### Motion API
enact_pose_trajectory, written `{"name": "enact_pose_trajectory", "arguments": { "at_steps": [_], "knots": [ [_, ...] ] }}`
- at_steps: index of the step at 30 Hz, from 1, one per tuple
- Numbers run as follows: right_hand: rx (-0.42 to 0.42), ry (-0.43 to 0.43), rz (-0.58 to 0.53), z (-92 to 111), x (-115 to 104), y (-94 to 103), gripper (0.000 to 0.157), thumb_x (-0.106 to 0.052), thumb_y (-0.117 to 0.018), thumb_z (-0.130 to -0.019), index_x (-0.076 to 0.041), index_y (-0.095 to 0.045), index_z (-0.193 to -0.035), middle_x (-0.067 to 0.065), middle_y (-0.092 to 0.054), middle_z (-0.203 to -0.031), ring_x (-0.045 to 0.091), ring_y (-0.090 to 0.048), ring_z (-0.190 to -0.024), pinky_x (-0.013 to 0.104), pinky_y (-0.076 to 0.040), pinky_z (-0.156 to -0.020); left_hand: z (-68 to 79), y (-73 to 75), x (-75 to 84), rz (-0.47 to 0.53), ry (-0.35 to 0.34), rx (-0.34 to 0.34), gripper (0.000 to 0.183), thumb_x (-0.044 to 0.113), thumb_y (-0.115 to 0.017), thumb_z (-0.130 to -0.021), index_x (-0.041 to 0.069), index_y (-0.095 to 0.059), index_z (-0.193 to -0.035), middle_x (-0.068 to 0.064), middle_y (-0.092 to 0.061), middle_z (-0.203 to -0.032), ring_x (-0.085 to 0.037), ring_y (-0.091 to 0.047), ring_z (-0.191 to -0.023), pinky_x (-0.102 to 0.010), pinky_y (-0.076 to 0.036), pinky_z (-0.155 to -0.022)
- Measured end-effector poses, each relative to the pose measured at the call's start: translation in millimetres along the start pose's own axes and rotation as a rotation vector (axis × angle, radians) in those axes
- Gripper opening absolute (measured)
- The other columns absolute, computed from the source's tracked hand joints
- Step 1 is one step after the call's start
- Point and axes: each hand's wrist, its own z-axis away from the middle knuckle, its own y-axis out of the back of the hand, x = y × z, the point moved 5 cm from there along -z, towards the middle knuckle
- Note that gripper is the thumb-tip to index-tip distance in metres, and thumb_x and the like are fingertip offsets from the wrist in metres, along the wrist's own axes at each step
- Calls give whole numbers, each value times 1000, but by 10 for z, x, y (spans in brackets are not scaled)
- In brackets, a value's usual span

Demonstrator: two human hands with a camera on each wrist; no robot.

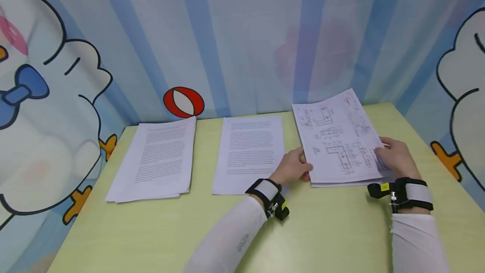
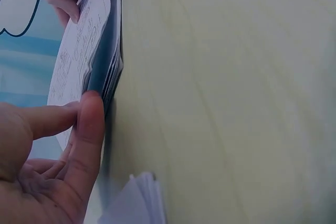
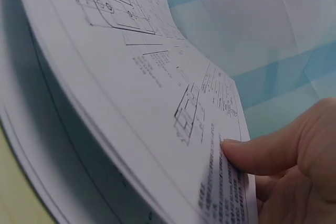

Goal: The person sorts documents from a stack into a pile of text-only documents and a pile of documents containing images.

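My two hands hold the side edges of some paper sheets (image 1: pixel 333 138) printed with technical drawings, at the right of the table. The left hand (image 1: pixel 292 166) pinches their left edge between thumb and fingers; in the left wrist view that hand (image 2: pixel 58 156) grips right at the edge. My right hand (image 1: pixel 401 157) pinches the right edge, its thumb lying on the printed face in the right wrist view, where the paper (image 3: pixel 157 93) bows. A gap shows between the held sheets and the paper stack (image 2: pixel 113 74) under them.
A stack of text pages (image 1: pixel 163 159) lies at the table's left. Another text stack (image 1: pixel 250 151) lies in the middle, partly behind my left hand. The pale yellow table (image 1: pixel 151 239) meets a blue striped curtain (image 1: pixel 250 45) at the back.
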Motion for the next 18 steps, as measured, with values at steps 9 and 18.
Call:
{"name": "enact_pose_trajectory", "arguments": {
  "at_steps": [9, 18],
  "knots": [
    [46, 45, 34, -26, 42, -12, 54, -16, -43, -95, 6, -31, -142, 34, -49, -122, 28, -57, -83, 26, -41, -60, 35, -9, 14, -71, 58, -6, 27, 8, -66, -83, 5, -61, -109, -9, -69, -63, -17, -65, -49, -25, -55, -50],
    [84, 23, 115, -14, 82, 10, 58, -21, -52, -91, 13, -38, -136, 39, -50, -123, 44, -55, -96, 43, -45, -67, 42, 17, -13, -66, 86, 0, 32, 9, -67, -82, 5, -64, -113, -13, -70, -60, -20, -66, -48, -24, -53, -47]
  ]
}}
